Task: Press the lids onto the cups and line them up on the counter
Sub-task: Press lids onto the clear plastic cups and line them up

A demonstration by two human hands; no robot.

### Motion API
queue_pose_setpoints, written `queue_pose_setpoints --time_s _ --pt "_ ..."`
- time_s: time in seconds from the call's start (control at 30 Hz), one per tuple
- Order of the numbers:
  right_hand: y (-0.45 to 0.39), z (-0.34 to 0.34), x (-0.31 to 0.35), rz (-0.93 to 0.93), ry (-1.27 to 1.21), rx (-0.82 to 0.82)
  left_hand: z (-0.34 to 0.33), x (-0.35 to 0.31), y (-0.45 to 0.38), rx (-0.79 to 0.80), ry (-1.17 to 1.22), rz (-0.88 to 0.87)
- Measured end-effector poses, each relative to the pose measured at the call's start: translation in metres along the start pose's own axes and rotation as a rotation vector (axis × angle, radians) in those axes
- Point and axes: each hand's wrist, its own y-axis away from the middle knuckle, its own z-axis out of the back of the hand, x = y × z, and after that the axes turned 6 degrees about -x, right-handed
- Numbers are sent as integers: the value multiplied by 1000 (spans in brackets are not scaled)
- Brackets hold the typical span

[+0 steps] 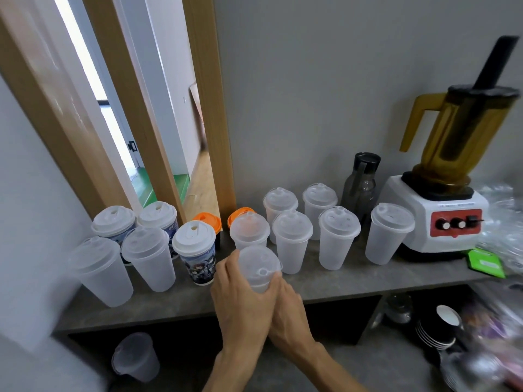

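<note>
I have both hands wrapped round one frosted translucent plastic cup [259, 268] with a clear domed lid [259, 257] already sitting on top, held just above the front part of the grey stone-look counter [181, 304]. My left hand [240, 292] curls its fingers round the cup's left wall, thumb up by the lid rim; my right hand [285, 301] is clamped on the right wall from below, its fingers largely hidden behind the cup.

Whether the lid has snapped home all the way round I cannot tell; its near edge by my right thumb looks level with the cup lip.

To do this step well, I would keep the cup's wall supported and not squeeze it, since thin plastic will buckle and pop the rim out. Thumbs should walk round the lid's edge, pressing down at each point, not on the dome's centre.

Just beyond my fingertips stands another frosted lidded cup [249, 232], and to the right of my fingers a loose double row of similar lidded cups [338, 239] leads toward a white blender base with an amber jar [441, 193]. Left of my left hand stands a printed paper cup with a white lid [195, 254]. The open counter directly under my hands looks the natural slot for setting this one down.
</note>
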Motion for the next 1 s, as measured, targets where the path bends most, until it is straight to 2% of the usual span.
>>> queue_pose_setpoints --time_s 0.07,0.23,0.33,0.37,0.43,0.5,0.57,0.63,0.77,0.9,1.0 --pt "3 0 3 -12 -18 -17 -5 -9 1 -31 -67 12" --pt "3 6 8 3 14 -18 -14 -9 3 -61 -42 4" --pt "2 6 6 -108 -151 37 -13 -11 8 -43 -50 10" --pt "2 6 5 -111 -121 62 -11 -11 9 -38 -68 -14" --pt "1 4 4 -32 106 75 -5 -9 6 -10 -143 -155" --pt "0 2 1 28 218 51 1 -6 -5 59 -229 -434" --pt "-2 0 0 33 239 55 6 -7 -21 135 -297 -658" --pt "-2 -1 -2 35 197 48 8 -6 -34 220 -341 -746" --pt "-1 -4 -8 46 169 4 9 -5 -40 342 -305 -730" --pt "1 2 -4 38 127 34 15 -13 -39 427 -308 -704" --pt "2 8 -4 32 77 27 25 -16 -45 524 -310 -623"
